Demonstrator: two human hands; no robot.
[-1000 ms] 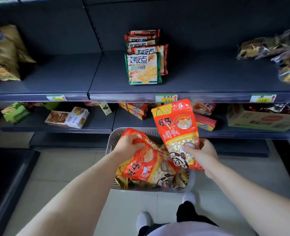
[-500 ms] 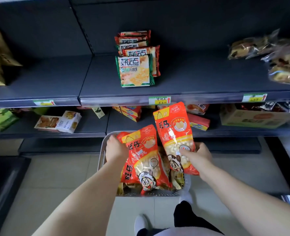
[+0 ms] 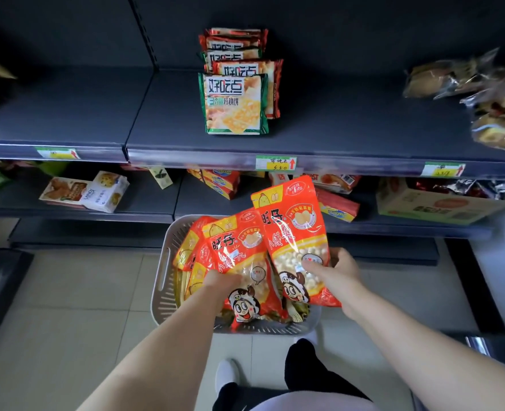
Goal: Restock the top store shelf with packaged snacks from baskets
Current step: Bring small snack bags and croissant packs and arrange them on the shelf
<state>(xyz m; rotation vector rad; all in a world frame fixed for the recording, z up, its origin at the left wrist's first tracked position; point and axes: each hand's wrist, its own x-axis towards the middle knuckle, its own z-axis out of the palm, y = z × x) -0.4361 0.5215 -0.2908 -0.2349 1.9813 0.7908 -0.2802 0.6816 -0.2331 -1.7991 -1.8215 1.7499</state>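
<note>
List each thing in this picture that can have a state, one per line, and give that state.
Left hand: gripping a red bag over the basket.
Right hand: gripping a raised red bag.
Basket: on the floor, still holding bags.
Top shelf: mostly bare.
Biscuit packs: lying in a row on the top shelf.

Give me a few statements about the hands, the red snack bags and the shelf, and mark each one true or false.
1. The right hand holds a red snack bag above the basket. True.
2. The left hand is empty. False: its grip is on another red bag in the basket.
3. Green and red cracker packs lie on the top shelf. True.
4. The basket sits on the top shelf. False: it is below, by the floor.
</note>
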